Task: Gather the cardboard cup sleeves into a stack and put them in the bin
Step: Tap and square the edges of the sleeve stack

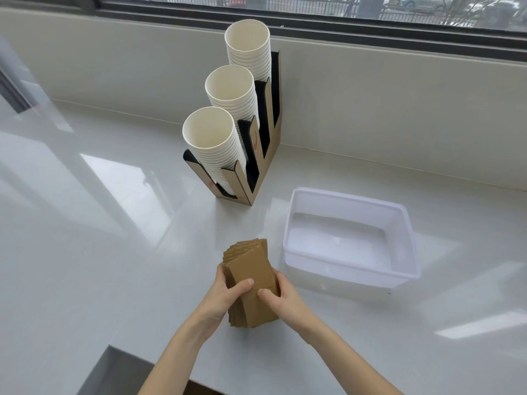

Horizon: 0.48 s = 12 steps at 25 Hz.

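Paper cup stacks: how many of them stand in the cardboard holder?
3. The nearest stack is in the holder's front slot, the second in the middle slot, the third in the back slot near the window. No further stack appears hidden.

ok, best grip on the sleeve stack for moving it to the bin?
Clamp the sleeve stack across its two long edges, near the middle, one hand per side, as the left hand and right hand do now. The sleeves are fanned at the far end, so pressure from both sides keeps them together. The bin sits open to the right.
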Available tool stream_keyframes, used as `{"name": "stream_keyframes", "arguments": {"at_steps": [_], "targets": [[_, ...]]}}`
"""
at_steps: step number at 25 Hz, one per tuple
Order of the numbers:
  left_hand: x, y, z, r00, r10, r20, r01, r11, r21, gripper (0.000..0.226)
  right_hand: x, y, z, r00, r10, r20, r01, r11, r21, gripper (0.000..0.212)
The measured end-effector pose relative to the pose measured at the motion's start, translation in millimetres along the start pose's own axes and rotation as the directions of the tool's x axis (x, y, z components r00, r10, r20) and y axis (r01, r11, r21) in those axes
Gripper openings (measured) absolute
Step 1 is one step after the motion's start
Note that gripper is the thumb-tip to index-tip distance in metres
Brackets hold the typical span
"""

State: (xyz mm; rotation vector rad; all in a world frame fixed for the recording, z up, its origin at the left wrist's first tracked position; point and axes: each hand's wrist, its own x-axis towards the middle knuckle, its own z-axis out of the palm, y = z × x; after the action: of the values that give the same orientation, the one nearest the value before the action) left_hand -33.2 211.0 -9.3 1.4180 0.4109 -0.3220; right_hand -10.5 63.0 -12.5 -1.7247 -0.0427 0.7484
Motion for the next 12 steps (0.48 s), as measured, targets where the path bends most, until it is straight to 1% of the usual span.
{"name": "stream_keyframes", "arguments": {"at_steps": [2, 4, 7, 9, 12], "targets": [[-4, -2, 1, 0.999, 0.031, 0.018, -0.031, 0.999, 0.013, 0.066, -5, 2, -3, 0.998, -0.047, -0.029, 0.048, 0.999, 0.023, 0.072], [-8, -3, 4, 0.996, 0.072, 0.058, -0.074, 0.996, 0.048, 0.068, -11, 5, -8, 0.993, -0.103, -0.062, 0.103, 0.995, 0.006, 0.076], [-10, -3, 14, 0.986, 0.122, 0.113, -0.133, 0.987, 0.091, 0.072, -21, 10, -20, 0.979, -0.17, -0.116, 0.167, 0.985, -0.028, 0.076], [-11, -1, 24, 0.976, 0.141, 0.165, -0.16, 0.981, 0.107, 0.069, -30, 15, -28, 0.967, -0.202, -0.152, 0.202, 0.979, -0.02, 0.072], [-10, 1, 39, 0.956, 0.155, 0.248, -0.194, 0.971, 0.139, 0.063, -45, 23, -38, 0.954, -0.217, -0.206, 0.216, 0.976, -0.024, 0.072]]}}
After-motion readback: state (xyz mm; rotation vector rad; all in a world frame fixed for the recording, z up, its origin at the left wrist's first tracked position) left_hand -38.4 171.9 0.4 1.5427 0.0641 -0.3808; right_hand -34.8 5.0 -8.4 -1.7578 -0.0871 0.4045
